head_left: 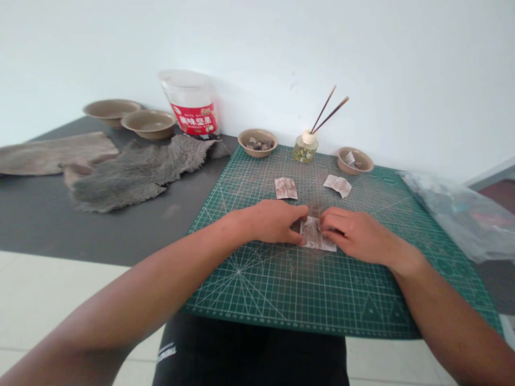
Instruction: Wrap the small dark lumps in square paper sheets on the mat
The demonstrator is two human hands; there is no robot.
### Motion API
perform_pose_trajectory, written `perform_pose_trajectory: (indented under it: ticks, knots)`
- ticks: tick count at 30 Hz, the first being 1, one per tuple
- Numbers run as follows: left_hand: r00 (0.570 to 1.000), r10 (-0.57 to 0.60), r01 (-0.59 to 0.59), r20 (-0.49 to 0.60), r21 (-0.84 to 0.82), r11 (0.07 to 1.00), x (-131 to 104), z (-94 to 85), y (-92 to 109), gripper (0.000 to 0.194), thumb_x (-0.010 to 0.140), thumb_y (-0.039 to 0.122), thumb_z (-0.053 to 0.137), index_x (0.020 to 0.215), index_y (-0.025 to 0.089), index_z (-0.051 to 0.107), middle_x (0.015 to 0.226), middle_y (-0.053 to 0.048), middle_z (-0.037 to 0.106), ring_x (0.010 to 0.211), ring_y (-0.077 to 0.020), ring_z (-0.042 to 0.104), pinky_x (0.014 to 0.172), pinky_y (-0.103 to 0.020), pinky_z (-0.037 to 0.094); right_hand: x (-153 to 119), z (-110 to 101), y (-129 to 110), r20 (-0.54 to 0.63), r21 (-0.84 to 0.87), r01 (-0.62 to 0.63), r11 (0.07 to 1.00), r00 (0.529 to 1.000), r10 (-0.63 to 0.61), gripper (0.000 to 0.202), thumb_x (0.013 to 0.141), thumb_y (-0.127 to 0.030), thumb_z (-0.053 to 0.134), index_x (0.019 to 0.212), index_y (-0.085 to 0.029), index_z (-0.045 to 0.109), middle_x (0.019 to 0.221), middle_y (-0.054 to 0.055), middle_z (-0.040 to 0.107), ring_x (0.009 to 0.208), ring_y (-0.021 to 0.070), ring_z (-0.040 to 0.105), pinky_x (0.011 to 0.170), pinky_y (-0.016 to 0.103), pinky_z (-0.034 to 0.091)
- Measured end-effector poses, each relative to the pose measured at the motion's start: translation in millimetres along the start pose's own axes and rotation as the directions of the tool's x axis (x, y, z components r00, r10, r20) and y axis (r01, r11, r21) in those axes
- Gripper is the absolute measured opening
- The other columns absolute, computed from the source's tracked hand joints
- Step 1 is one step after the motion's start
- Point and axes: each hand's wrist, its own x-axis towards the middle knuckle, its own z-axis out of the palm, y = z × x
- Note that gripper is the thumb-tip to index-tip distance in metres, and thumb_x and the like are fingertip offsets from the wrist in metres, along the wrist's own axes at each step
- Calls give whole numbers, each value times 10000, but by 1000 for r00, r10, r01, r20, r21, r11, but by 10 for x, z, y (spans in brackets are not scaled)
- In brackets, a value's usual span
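A whitish, brown-stained square piece (316, 236) lies flat on the green cutting mat (265, 284). My left hand (277, 221) touches its left edge, thumb and forefinger apart. My right hand (354, 233) rests over its right side, fingers bent together; whatever they pinch is too small to make out. Two similar pieces lie beyond my hands, one (286, 188) behind my left hand and one (338, 185) behind my right. Farther back, a small bowl (257, 153) contains dark lumps, and another bowl (355, 170) holds a whitish piece and small bits.
Between those bowls stands a glass bottle (304, 149) with two sticks. A red-labelled plastic tub (195, 115), two more bowls (148, 131) and grey ragged cloths (132, 174) are at the left. Clear plastic (462, 214) covers part of the mat's right edge.
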Motion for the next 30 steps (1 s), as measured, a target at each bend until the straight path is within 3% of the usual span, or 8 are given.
perform_pose_trajectory:
  ticks: [3, 7, 11, 13, 16, 21, 26, 30]
  knots:
    - [1000, 18, -18, 6, -20, 1000, -2, -7, 0, 447, 844, 597, 603, 1130, 260, 539, 972, -49, 697, 849, -263, 654, 641, -302, 410, 13, 21, -6, 29, -2, 69, 998, 997, -69, 147, 996, -240, 487, 931, -216, 617, 998, 23, 631, 854, 166, 615, 721, 293, 434]
    - [1000, -4, 4, 11, 0, 1000, -1, -11, 3, 436, 845, 588, 606, 1115, 252, 545, 944, -53, 696, 820, -260, 649, 630, -302, 403, 25, 17, 5, -74, -93, -86, 992, 994, 79, 134, 994, -242, 489, 941, -204, 606, 985, 37, 629, 860, 190, 617, 718, 310, 434]
    - [1000, -7, 7, 23, -22, 1000, -5, -18, 15, 470, 846, 592, 606, 1172, 259, 541, 995, -58, 699, 872, -264, 655, 666, -306, 422, 7, 12, -6, 5, -5, 26, 1000, 1000, -26, 145, 996, -232, 494, 1056, -244, 625, 1076, 21, 647, 904, 175, 634, 759, 297, 453]
    - [1000, -2, 3, 21, -33, 999, -6, -18, 16, 467, 849, 586, 604, 1181, 265, 539, 1014, -56, 698, 887, -264, 655, 673, -306, 424, 7, 23, -17, -13, -24, 32, 999, 999, -32, 172, 1002, -242, 479, 1089, -248, 628, 1104, 29, 645, 927, 184, 638, 757, 303, 458]
    - [1000, -16, 16, 13, -9, 1000, -3, -12, 13, 449, 843, 582, 611, 1141, 251, 548, 974, -57, 697, 851, -264, 654, 649, -305, 413, 6, 27, -9, -54, -52, -14, 999, 998, 11, 160, 998, -235, 478, 1031, -216, 634, 1049, 42, 648, 921, 193, 638, 765, 313, 462]
    - [1000, 5, -4, 22, -32, 999, -1, -9, 10, 457, 847, 593, 606, 1148, 255, 539, 977, -53, 697, 861, -256, 650, 671, -301, 412, 9, 27, -20, 24, -9, 117, 993, 993, -117, 149, 988, -219, 492, 1015, -220, 638, 1073, 41, 644, 890, 173, 630, 761, 299, 462]
    - [1000, -7, 7, 18, -11, 1000, 5, -8, 6, 450, 848, 586, 605, 1141, 251, 538, 955, -51, 692, 819, -248, 642, 653, -299, 397, 34, 17, 14, -31, -17, 33, 999, 999, -33, 162, 993, -212, 484, 1022, -212, 644, 1036, 46, 637, 891, 179, 626, 775, 304, 466]
    - [1000, 2, -2, 11, 2, 1000, 6, -3, 6, 452, 843, 584, 613, 1144, 254, 540, 941, -45, 693, 802, -248, 643, 623, -296, 385, 29, 4, 54, -44, 23, 39, 999, 998, -38, 147, 985, -199, 504, 956, -201, 648, 1013, 50, 639, 904, 180, 620, 816, 312, 475]
